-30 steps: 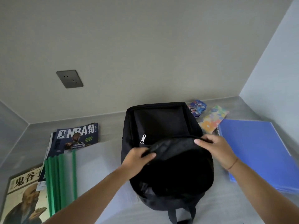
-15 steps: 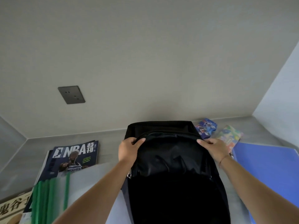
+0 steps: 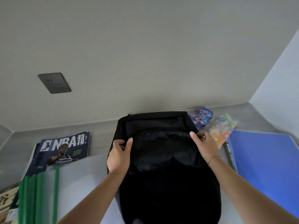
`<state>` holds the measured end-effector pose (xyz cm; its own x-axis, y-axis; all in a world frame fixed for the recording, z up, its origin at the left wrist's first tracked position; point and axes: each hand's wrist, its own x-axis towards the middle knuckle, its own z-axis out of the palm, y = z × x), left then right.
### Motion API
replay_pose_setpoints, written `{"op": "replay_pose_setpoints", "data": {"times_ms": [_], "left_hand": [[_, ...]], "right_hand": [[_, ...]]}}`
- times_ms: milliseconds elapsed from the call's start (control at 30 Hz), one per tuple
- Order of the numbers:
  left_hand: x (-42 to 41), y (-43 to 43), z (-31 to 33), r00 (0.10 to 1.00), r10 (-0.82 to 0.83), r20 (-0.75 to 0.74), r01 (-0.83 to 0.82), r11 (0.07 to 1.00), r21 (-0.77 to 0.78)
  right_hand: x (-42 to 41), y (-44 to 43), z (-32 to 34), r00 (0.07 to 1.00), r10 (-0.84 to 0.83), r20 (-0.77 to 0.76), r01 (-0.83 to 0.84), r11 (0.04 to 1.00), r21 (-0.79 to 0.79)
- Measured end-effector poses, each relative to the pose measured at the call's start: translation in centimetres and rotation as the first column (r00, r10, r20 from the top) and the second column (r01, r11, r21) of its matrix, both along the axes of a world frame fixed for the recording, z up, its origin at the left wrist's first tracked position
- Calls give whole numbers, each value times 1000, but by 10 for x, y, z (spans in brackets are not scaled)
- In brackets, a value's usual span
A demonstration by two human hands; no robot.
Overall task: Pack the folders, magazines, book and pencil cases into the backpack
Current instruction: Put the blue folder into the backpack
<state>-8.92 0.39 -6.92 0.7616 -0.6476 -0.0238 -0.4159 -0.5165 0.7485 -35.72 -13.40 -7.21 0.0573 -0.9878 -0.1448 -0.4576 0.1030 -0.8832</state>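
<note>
The left hand [image 3: 119, 155] pinches the left rim of the front flap of the black fabric backpack [image 3: 163, 167], thumb on top and fingers curled under the edge; the right hand [image 3: 204, 147] pinches the same flap at its right rim, thumb and fingertips pressed together on the cloth. Between them the flap is held up and towards the person, so the main compartment gapes at the far side — a dark slot under the pack's back panel. The backpack lies flat on the grey table [image 3: 100, 128], its top towards the wall. To the right, just beside it, lie two colourful printed pencil cases [image 3: 210, 125] and a blue plastic folder [image 3: 267, 167]; to the left, the NBA magazine [image 3: 64, 149] on a stack, green-spined clear folders [image 3: 38, 196] overlapping it, and a book with a printed cover [image 3: 7, 199] at the frame's edge. Nothing appears packed yet. To do this step well, I would keep the opening stretched wide and even at both corners — then one hand could hold it while the other slides flat items in along the back panel first.
</note>
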Motion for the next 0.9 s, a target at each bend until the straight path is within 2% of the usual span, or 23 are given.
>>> {"op": "replay_pose_setpoints", "data": {"times_ms": [100, 233, 367, 500, 633, 800, 900], "left_hand": [[0, 24, -4, 995, -10, -101, 15, 998, 54], [1, 44, -7, 992, -63, -108, 80, 984, 160], [3, 31, 2, 994, 44, -100, -34, 994, 102], [-2, 26, 3, 997, 24, -71, -9, 978, 210], [-33, 14, 21, 995, 48, 83, -56, 994, 95], [-116, -17, 47, 952, -116, 285, 135, 990, -50], [-155, -29, 53, 942, -170, 289, 195, 979, -60]], "right_hand": [[-23, 23, -6, 997, 77, 25, -77, 996, 35], [-42, 40, -16, 970, 217, -105, -210, 975, 78], [-29, 27, -9, 974, 134, -185, -126, 991, 55], [-24, 25, -9, 965, 78, -250, -57, 994, 89], [-40, 32, -1, 990, 28, -138, -20, 998, 61], [-88, 30, 17, 992, -60, -107, 60, 998, -2], [-122, 32, 20, 984, -124, -129, 120, 992, -37]]}}
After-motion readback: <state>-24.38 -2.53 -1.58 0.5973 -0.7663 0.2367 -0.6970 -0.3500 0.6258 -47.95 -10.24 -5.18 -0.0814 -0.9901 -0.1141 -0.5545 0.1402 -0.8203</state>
